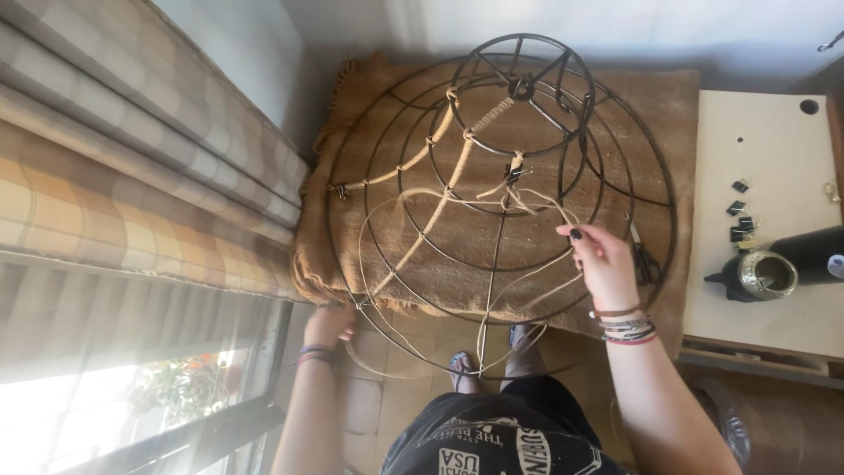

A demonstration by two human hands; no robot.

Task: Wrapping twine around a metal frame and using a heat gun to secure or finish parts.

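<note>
A large dark wire lampshade frame (615,149) leans on a brown woven cloth (651,97) in front of me. Two of its ribs are wrapped in beige cord (440,202). My left hand (327,324) grips the frame's lower left rim. My right hand (602,264), with dark nails and several bracelets at the wrist, pinches a loose strand of the cord at the right side of the frame. Loose loops of cord (378,229) hang across the wires. A small black clip (514,172) holds cord on a rib near the centre.
A cream table (765,158) at the right carries several black binder clips (738,211), a metallic cup (765,274) and a dark cylinder (813,251). Checked curtains (114,176) and a bright window (105,387) fill the left. My sandalled feet (462,368) stand on tiled floor below.
</note>
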